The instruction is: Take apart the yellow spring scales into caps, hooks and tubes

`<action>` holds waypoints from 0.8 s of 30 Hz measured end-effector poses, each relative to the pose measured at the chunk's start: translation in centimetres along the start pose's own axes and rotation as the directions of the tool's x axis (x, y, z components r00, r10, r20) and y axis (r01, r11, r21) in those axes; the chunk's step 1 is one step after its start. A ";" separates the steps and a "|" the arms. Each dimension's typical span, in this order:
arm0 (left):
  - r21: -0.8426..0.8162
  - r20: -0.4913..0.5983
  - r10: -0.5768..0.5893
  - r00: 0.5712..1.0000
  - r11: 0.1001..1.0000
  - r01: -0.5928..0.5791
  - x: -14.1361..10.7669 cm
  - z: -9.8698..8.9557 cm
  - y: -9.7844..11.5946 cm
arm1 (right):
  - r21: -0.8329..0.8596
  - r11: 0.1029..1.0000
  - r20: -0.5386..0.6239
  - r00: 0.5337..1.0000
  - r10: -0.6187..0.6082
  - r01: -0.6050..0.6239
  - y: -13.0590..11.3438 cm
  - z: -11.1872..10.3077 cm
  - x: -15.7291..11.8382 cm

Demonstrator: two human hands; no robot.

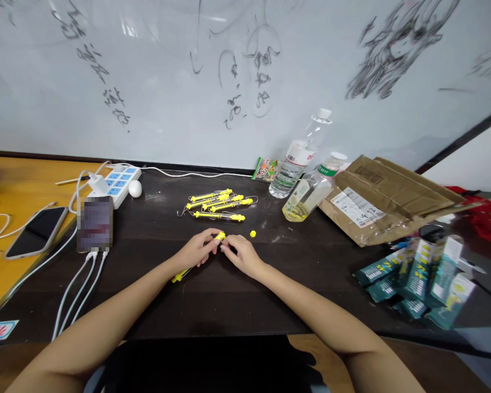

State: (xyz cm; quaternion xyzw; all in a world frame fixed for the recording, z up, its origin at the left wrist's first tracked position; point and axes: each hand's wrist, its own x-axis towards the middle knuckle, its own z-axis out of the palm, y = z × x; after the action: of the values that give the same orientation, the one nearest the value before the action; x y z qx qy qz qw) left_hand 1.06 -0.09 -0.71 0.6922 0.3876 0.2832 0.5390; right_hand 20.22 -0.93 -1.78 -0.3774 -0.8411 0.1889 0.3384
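Note:
My left hand (199,248) is closed around a yellow and clear spring scale (180,275), which lies slantwise with its lower end sticking out below the palm. At its upper yellow end, my right hand (243,255) pinches with thumb and fingers; the exact part between them is hidden. A small yellow cap (252,233) lies loose on the dark table just beyond my right hand. Farther back, several more spring scales (219,215) with wire hooks lie in a loose group.
To the left are a power strip (120,183), a pixelated device (95,224) with white cables and a phone (36,232). Two bottles (294,164) (311,191), a snack packet (265,168), a cardboard parcel (376,202) and several green boxes (417,273) stand or lie right. A whiteboard (167,82) rises behind.

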 end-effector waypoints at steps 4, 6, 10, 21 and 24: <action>-0.130 0.034 -0.010 0.999 0.991 0.015 0.3 0.0 -0.6 | -0.042 0.999 0.033 0.999 -0.029 0.030 0.0 -0.6 0.2; -0.194 0.037 0.002 0.999 0.981 0.005 0.3 0.0 -0.5 | 0.002 1.000 0.027 0.999 -0.023 0.023 -0.1 -0.9 0.2; -0.283 0.009 0.055 0.998 0.958 -0.050 0.1 0.0 0.4 | 0.306 0.951 -0.022 0.999 0.045 -0.036 -0.3 -0.8 0.1; -0.300 0.090 0.081 0.993 0.953 -0.051 -0.4 0.7 0.9 | 0.747 0.584 0.154 0.937 0.313 -0.318 0.5 0.8 0.4; -0.301 0.083 0.066 0.994 0.953 -0.038 -0.6 1.0 1.0 | 0.737 0.584 0.155 0.927 0.341 -0.339 0.5 0.8 0.4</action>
State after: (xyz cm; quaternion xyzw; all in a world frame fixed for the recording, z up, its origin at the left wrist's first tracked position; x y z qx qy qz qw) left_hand 1.76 -1.21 0.02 0.6248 0.2968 0.3206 0.6472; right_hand 19.69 -0.30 -2.45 -0.3566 -0.5979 0.5803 0.4226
